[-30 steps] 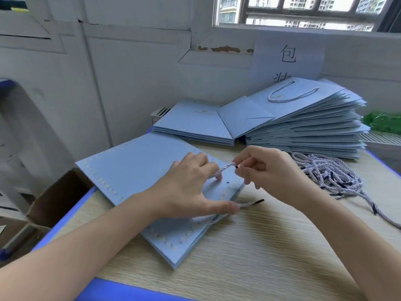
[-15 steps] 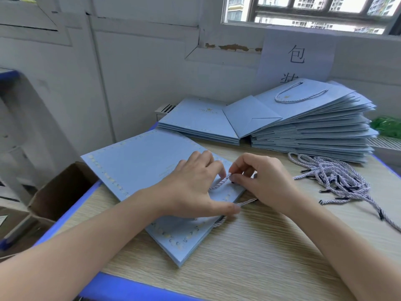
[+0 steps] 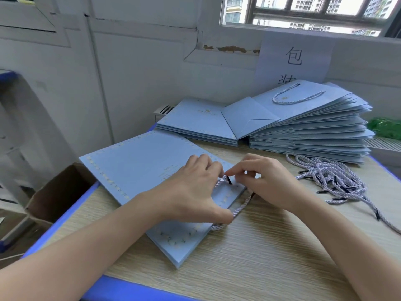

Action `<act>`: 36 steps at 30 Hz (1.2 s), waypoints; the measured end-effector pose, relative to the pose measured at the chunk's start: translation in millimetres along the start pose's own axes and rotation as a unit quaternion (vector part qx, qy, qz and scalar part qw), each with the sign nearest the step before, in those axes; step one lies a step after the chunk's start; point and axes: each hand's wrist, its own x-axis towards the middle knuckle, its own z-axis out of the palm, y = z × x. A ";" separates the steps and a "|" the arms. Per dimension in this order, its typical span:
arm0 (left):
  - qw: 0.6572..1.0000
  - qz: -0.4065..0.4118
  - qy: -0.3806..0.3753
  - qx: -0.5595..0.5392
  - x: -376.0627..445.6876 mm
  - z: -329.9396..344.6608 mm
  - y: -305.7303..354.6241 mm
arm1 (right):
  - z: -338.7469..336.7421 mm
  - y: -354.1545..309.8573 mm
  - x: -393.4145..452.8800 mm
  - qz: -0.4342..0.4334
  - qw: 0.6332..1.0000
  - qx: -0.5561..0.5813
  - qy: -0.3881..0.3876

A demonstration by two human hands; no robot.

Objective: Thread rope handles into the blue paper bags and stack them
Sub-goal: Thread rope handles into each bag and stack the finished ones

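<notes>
Rope handle [image 3: 238,208]: black tip pinched by right hand [image 3: 269,183] fingertips at the top blue paper bag [image 3: 138,168] on a flat pile; left hand [image 3: 193,192] curled, thumb pressing the rope's loop. Punched hole hidden by fingers. Cardboard box [image 3: 58,192] contents indistinct.

Wood-grain tabletop [image 3: 271,246] with blue edge. Behind, white panelled wall [image 3: 141,72] bearing white paper sign [image 3: 295,57] with black characters, under barred window [image 3: 308,11]. Left of table, open brown cardboard box [image 3: 58,192]. Far right, crumpled green plastic [image 3: 386,127].
</notes>
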 end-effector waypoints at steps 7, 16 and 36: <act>0.991 -0.012 0.068 -0.112 -3.8 -14.2 -4.6 | -6.7 -2.3 -1.0 0.013 0.997 -0.004 -0.071; 0.975 -0.016 0.151 -0.164 -5.7 -20.4 -6.5 | 0.9 -3.1 -4.7 -0.007 0.991 -0.129 -0.045; 0.965 0.035 0.198 -0.165 -6.7 -15.6 -8.3 | 1.6 -7.9 -6.6 -0.007 0.976 -0.209 -0.059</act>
